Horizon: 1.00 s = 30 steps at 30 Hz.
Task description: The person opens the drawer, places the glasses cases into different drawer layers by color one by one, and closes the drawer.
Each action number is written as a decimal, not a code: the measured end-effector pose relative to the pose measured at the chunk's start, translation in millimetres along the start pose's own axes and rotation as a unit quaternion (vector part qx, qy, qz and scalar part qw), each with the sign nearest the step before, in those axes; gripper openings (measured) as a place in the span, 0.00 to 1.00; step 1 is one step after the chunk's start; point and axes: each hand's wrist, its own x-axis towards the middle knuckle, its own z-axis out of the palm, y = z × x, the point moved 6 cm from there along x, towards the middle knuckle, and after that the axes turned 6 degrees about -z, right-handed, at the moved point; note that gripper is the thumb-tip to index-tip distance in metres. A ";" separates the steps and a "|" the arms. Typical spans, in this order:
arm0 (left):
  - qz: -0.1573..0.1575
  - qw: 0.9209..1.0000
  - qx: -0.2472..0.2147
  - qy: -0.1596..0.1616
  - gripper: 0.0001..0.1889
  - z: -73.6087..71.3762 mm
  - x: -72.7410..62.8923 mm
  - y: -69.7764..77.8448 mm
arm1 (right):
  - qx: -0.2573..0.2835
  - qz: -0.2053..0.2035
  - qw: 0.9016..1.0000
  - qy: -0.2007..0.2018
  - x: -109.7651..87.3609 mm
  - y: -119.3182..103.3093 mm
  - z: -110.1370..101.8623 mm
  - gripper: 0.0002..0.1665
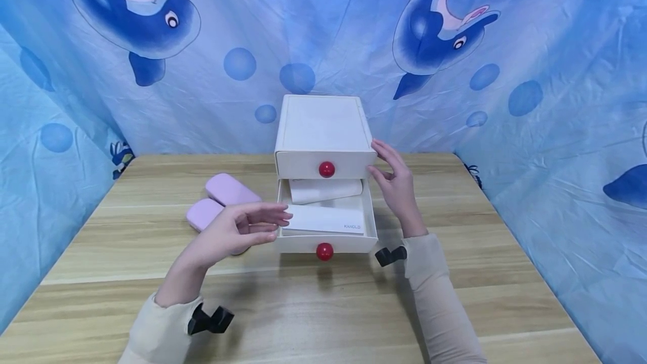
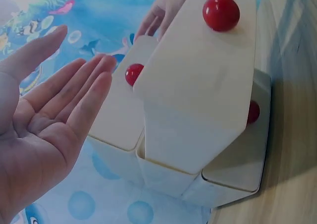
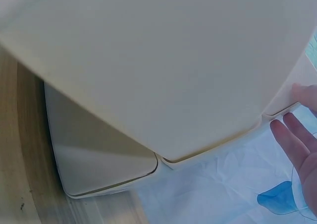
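Note:
A white drawer cabinet (image 1: 323, 122) with red round knobs stands on the table, its middle drawer (image 1: 303, 244) pulled out. Inside that drawer lie a white flat case (image 1: 323, 218) with dark lettering and another white item (image 1: 326, 190) behind it, partly hidden. My left hand (image 1: 229, 235) hovers at the drawer's left edge, fingers straight and holding nothing; the left wrist view shows its bare palm. At the cabinet's upper right corner is my right hand (image 1: 399, 187), its thumb against the top drawer's front and its extended fingers along the side.
Two lilac cases (image 1: 229, 189) lie on the wooden table (image 1: 126, 229) left of the cabinet, partly behind my left hand. A blue cloth (image 1: 333, 32) printed with dolphins hangs behind and at both sides of the table.

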 end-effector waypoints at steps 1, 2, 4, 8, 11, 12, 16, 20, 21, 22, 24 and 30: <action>0.003 1.000 -0.009 -0.012 0.25 2.2 -1.1 0.2 | -0.002 -0.001 1.000 -0.002 0.5 0.0 -0.1 0.29; 0.008 0.999 -0.019 -0.026 0.25 4.7 -2.0 0.4 | -0.006 -0.002 1.000 -0.003 1.0 0.1 -0.3 0.29; 0.021 0.998 -0.035 -0.050 0.25 10.1 -3.2 0.3 | -0.011 -0.004 1.000 -0.004 1.6 0.3 -0.8 0.29; 0.042 0.994 -0.058 -0.086 0.24 21.9 -2.6 -2.4 | -0.021 -0.003 1.000 -0.007 2.0 1.6 -1.4 0.29; 0.053 0.991 -0.063 -0.103 0.24 29.6 -1.6 -4.7 | -0.019 -0.005 1.000 -0.008 2.2 1.7 -1.3 0.29; 0.053 0.991 -0.064 -0.108 0.24 31.7 -1.5 -5.8 | -0.016 -0.007 1.000 -0.008 2.3 1.6 -1.2 0.29; 0.044 0.987 -0.086 -0.128 0.24 38.3 -2.0 -10.1 | -0.009 -0.011 1.000 -0.009 2.4 1.9 -0.5 0.29; 0.030 0.984 -0.095 -0.147 0.24 45.2 -2.2 -16.2 | -0.012 -0.004 1.000 -0.010 2.7 2.3 -0.2 0.30; 0.024 0.984 -0.095 -0.152 0.24 47.2 -2.3 -18.6 | -0.014 -0.002 1.000 -0.012 2.9 2.3 -0.1 0.30; 0.020 0.983 -0.091 -0.157 0.24 49.2 -2.5 -20.7 | -0.016 0.000 1.000 -0.014 3.0 2.1 0.0 0.30; 0.010 0.982 -0.084 -0.169 0.24 53.1 -3.0 -25.6 | -0.018 0.003 1.000 -0.019 3.4 1.4 0.4 0.29; -0.022 0.977 -0.070 -0.198 0.23 63.9 -2.2 -40.2 | -0.012 0.004 1.000 -0.027 3.8 0.9 1.0 0.29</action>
